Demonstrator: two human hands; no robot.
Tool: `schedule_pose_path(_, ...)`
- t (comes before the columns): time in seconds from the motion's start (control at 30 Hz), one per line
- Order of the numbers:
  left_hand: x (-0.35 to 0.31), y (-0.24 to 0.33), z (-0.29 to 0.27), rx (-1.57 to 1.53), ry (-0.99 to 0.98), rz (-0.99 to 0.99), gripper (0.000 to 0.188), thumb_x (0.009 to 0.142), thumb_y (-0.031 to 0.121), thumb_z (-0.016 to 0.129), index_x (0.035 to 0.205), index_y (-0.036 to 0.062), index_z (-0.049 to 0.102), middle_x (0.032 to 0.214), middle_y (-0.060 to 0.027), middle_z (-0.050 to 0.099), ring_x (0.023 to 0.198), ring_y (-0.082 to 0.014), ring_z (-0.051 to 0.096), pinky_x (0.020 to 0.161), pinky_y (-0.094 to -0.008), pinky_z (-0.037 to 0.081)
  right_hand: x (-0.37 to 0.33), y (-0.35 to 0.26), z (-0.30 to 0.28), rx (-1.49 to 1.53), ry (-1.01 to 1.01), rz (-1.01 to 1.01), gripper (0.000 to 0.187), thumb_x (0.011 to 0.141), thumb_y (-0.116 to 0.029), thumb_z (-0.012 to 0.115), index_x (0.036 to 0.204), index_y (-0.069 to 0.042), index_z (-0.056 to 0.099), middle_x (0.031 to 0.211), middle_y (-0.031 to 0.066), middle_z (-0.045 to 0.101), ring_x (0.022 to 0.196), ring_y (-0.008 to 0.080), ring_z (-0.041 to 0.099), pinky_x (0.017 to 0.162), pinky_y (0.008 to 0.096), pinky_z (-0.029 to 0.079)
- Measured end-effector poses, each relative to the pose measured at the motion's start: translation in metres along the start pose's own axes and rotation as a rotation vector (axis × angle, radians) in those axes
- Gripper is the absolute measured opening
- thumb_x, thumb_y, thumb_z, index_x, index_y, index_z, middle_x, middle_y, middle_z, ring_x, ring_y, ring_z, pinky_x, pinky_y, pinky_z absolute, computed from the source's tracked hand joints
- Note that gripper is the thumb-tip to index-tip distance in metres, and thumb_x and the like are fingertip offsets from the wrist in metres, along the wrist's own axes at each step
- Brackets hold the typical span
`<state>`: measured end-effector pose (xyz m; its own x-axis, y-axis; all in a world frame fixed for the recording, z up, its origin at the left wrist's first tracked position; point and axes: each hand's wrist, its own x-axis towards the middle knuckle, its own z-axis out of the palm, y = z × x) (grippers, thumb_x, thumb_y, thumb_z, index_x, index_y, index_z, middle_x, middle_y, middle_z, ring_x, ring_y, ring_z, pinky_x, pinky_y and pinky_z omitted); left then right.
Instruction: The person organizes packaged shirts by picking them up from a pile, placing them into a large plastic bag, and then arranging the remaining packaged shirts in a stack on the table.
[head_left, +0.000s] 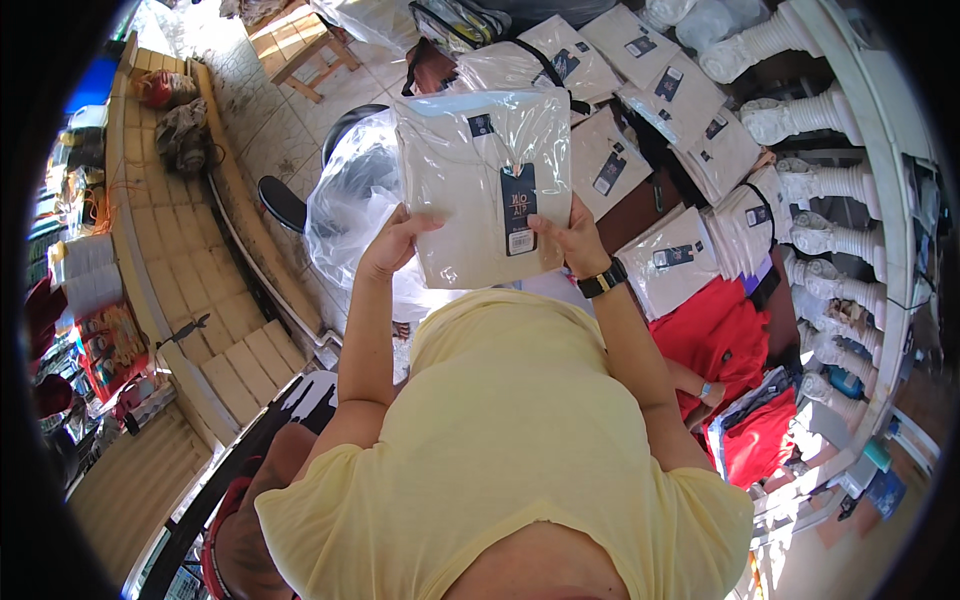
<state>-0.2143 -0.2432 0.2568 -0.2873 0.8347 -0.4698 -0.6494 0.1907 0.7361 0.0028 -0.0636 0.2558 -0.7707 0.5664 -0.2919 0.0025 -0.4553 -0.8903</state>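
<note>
While gripped: bagged cream shirt (480,185).

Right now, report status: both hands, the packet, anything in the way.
Left hand and right hand: grip on the bagged cream shirt, held up by its lower corners. Dark tag faces up. More bagged shirts stacked beyond; nothing between.

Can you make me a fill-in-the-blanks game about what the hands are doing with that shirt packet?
1. Both hands hold up a folded cream shirt sealed in a clear ____ bag.
2. The black watch sits on the ____ wrist.
3. The tag hanging on the packet is dark ____.
4. The left hand grips the packet's ____ edge, while the right hand grips the other.

Missing words: plastic; right; blue; left
</note>
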Motion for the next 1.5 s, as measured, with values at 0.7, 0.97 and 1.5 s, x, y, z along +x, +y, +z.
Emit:
schedule_pose_path(0.7,0.076,-0.003,0.084,0.202,-0.063,-0.072,0.048,0.075,0.008,0.069,0.121,0.0020,0.055,0.107,-0.0070,0.064,0.098,-0.0164,0.061,0.084,-0.0300,0.049,-0.023,-0.005,-0.078,0.305,0.047,0.111,0.073,0.072,0.007,0.074,0.134,-0.005,0.038,0.123,0.0086,0.056,0.110,0.0185,0.056,0.089,0.0335,0.050)
schedule_pose_path(0.97,0.117,-0.017,0.120,0.276,-0.110,-0.132,0.048,0.077,0.010,0.069,0.122,0.0009,0.054,0.109,-0.0082,0.064,0.098,-0.0166,0.061,0.084,-0.0301,0.049,-0.018,-0.019,-0.124,0.303,0.121,0.062,0.074,0.073,0.010,0.072,0.136,-0.005,0.038,0.124,0.0070,0.055,0.110,0.0171,0.055,0.088,0.0330,0.051)
schedule_pose_path(1.5,0.165,-0.031,0.169,0.310,-0.162,-0.117,0.050,0.078,0.011,0.068,0.124,-0.0018,0.051,0.109,-0.0098,0.064,0.098,-0.0165,0.061,0.082,-0.0290,0.050,-0.009,-0.045,-0.187,0.185,0.154,0.071,0.075,0.074,0.001,0.076,0.137,-0.005,0.036,0.126,0.0063,0.054,0.114,0.0143,0.052,0.094,0.0310,0.046)
